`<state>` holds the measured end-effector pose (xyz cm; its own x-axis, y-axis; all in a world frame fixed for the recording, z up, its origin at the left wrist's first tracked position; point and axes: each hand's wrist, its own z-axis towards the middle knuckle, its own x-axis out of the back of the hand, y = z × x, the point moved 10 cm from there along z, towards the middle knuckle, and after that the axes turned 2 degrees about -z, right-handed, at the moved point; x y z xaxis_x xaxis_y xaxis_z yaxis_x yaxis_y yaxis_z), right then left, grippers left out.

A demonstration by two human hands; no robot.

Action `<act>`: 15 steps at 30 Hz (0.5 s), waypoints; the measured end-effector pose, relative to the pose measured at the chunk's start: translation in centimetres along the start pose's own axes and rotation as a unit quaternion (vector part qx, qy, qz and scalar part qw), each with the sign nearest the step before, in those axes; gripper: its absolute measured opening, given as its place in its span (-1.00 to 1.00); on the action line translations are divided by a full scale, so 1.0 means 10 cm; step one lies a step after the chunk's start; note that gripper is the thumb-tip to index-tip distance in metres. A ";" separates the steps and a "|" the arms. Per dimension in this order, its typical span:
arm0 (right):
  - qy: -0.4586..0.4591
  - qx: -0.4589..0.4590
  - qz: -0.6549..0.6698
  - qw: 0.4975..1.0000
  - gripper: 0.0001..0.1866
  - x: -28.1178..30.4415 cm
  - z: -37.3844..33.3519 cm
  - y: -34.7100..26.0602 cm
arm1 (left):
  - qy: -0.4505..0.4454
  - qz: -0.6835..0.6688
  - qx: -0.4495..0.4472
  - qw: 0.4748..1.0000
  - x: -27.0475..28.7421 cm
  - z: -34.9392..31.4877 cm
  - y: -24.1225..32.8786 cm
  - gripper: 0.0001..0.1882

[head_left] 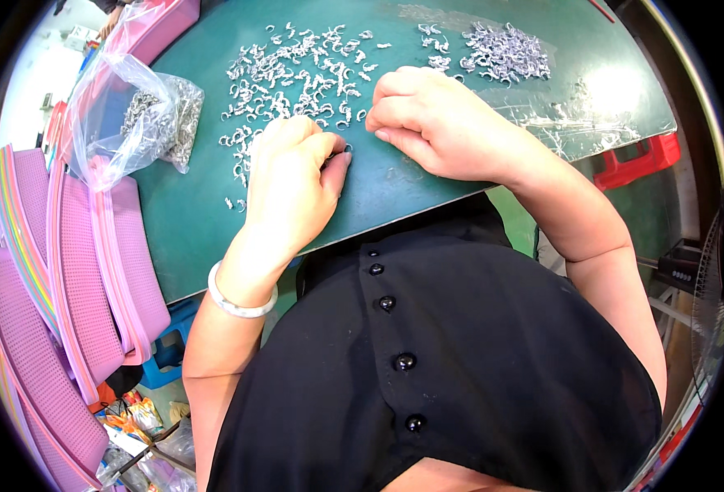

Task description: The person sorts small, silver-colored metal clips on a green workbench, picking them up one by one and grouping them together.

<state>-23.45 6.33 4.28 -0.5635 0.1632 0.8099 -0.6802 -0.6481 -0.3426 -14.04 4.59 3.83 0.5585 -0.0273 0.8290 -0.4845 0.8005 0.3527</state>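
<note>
My left hand, with a pale bangle on its wrist, pinches a small curved silvery piece between thumb and forefinger. To its right, my right hand is closed, fingertips pressed together just above the table; whatever they hold is hidden. Beyond my left hand spreads a loose scatter of small curved silvery pieces, open hoops with a textured side. A denser pile of similar pieces lies past my right hand, with a few strays to its left.
The green table has its near edge against my body. At its left stands an open clear plastic bag of metal pieces. Pink woven baskets crowd the left side. A blue stool and a red stool show below the table.
</note>
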 end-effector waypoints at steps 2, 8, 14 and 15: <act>-0.007 -0.005 0.000 1.000 -0.91 -0.01 -0.03 0.01 | -0.005 -0.001 -0.003 1.000 -0.01 0.01 0.00 -0.93; 0.002 -0.009 0.006 1.000 -0.92 -0.02 -0.05 0.02 | 0.000 -0.002 0.024 1.000 -0.02 0.00 -0.13 -0.97; 0.025 -0.018 0.048 0.998 -0.90 0.01 -0.04 0.04 | 0.005 -0.134 0.104 0.986 -0.03 -0.01 -0.25 -0.97; 0.032 -0.021 0.058 0.998 -0.89 0.03 -0.03 0.04 | 0.009 -0.155 0.114 0.981 -0.03 -0.01 -0.26 -0.97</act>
<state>-24.06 6.33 4.18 -0.6677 0.1360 0.7319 -0.6267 -0.6333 -0.4540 -12.89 2.62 2.65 0.7137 -0.2358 0.6596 -0.4261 0.6012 0.6760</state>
